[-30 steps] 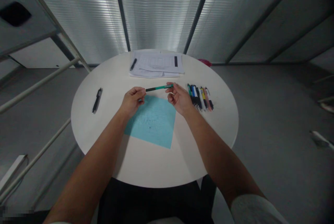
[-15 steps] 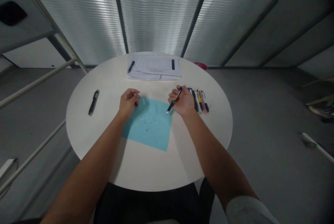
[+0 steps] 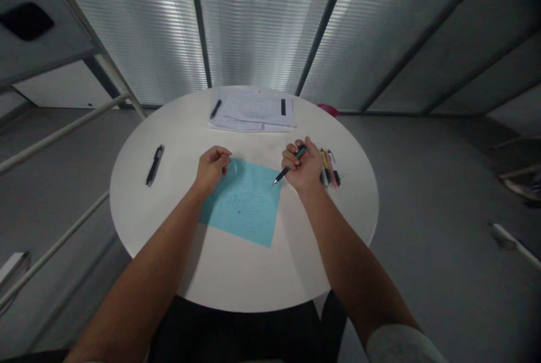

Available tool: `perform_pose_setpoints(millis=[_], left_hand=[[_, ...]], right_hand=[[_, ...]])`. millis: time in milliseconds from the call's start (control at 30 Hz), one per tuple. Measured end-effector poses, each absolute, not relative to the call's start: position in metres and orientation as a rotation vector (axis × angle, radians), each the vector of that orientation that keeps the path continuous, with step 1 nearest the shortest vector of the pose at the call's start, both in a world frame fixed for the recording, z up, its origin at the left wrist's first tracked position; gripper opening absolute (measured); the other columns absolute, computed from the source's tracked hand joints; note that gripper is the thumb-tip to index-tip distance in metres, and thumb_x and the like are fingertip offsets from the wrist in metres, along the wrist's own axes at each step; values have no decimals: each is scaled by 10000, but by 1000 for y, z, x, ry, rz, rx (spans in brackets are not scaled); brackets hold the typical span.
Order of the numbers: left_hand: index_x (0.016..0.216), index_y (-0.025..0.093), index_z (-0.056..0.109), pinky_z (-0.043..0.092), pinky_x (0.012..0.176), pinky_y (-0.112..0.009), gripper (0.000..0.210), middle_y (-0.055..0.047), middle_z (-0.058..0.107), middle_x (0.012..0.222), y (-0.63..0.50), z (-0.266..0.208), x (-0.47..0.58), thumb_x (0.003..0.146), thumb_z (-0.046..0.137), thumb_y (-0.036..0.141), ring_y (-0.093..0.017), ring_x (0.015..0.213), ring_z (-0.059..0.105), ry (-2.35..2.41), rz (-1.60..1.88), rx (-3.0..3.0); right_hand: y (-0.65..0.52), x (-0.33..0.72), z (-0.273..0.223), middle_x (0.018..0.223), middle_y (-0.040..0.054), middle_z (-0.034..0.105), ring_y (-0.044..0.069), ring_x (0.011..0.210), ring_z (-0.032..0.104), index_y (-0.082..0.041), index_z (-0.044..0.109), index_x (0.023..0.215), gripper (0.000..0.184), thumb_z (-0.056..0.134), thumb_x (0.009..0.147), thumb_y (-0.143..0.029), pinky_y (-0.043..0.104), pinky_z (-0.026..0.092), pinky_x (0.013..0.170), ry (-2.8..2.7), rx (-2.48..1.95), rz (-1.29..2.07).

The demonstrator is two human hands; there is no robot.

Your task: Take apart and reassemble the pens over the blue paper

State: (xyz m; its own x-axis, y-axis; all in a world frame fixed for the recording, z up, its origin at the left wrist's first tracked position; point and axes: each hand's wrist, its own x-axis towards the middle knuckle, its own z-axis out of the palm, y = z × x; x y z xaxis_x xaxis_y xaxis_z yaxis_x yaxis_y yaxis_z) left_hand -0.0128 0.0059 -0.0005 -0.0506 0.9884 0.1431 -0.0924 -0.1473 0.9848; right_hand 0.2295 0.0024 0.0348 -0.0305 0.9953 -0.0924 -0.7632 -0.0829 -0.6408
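A sheet of light-blue paper point(image 3: 247, 205) with faint handwriting lies slightly turned on the white table. My left hand point(image 3: 212, 168) rests at its upper left corner, fingers curled in; whether anything is between them is hidden. In my right hand point(image 3: 305, 165), beyond the sheet's upper right corner, is a black and green pen point(image 3: 287, 170). Its metal tip points down and left over the paper's edge, and the fingers are closed round the barrel. Just right of this hand several pens point(image 3: 330, 168) lie side by side, partly covered by it.
The round white table point(image 3: 236, 284) carries a stack of printed papers point(image 3: 270, 118) at the back, with a dark pen point(image 3: 216, 109) on it. A black pen point(image 3: 154, 165) lies at the left. White rails point(image 3: 63, 132) run beside the table's left side.
The pen in my right hand has tilted flatter, its rear end swinging right and down. My right hand has turned slightly. My left hand stays at the paper's corner; the view has shifted a little.
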Motion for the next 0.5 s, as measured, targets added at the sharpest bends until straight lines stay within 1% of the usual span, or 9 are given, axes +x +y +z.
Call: perform_pose_setpoints(millis=[67,133,167,233,267,300,367,433,500], left_hand=[[764,173,631,340,417,-232,106,15,572,601,6,-1,-12,663,602,164,-87,443,464,1112,1388,1249],[758,173,628,339,418,-232,103,20,562,579,6,0,-11,662,597,159,-87,437,461,1121,1383,1260],[757,174,627,340,420,-232,100,23,554,566,5,0,-11,663,595,159,-88,435,459,1125,1380,1260],[756,177,624,339,421,-234,95,27,538,544,5,0,-10,668,593,163,-90,432,454,1133,1372,1255],[756,177,624,338,421,-236,94,27,535,540,5,-1,-10,669,592,165,-92,433,455,1136,1370,1255],[757,178,623,338,422,-238,94,27,534,540,5,-1,-10,669,591,166,-93,435,458,1139,1371,1256],[757,178,623,334,425,-241,93,25,536,546,6,-2,-10,670,590,169,-95,439,461,1144,1374,1263],[756,180,622,328,428,-243,92,23,541,555,6,-3,-9,671,588,172,-94,440,462,1154,1375,1269],[754,183,623,326,437,-247,92,21,544,561,7,-4,-10,671,585,176,-95,442,461,1167,1374,1274]], right_hand=[[4,227,33,543,-77,415,30,369,259,-201,491,682,250,648,831,-326,149,193,302,-461,-612,1576],[6,224,30,480,-86,358,41,362,302,-201,534,683,244,646,839,-351,152,237,313,-467,-656,1556],[6,222,28,463,-79,362,58,384,373,-201,567,695,269,629,846,-415,162,301,342,-490,-682,1541],[6,218,25,471,-44,438,112,483,527,-193,630,738,406,558,846,-578,220,435,439,-565,-746,1524],[5,216,23,479,-31,466,134,509,561,-186,652,762,487,517,837,-648,253,468,474,-613,-790,1528],[4,214,22,469,-29,466,144,495,562,-179,665,778,555,483,822,-701,275,477,483,-659,-844,1531],[3,210,20,410,-52,395,140,414,512,-172,667,780,620,461,790,-757,282,453,456,-740,-951,1525],[3,207,17,425,-57,424,129,404,503,-180,641,782,555,534,760,-725,268,434,442,-801,-995,1500],[4,205,15,471,-72,471,103,415,492,-207,581,785,392,678,706,-578,229,397,419,-848,-989,1434]])
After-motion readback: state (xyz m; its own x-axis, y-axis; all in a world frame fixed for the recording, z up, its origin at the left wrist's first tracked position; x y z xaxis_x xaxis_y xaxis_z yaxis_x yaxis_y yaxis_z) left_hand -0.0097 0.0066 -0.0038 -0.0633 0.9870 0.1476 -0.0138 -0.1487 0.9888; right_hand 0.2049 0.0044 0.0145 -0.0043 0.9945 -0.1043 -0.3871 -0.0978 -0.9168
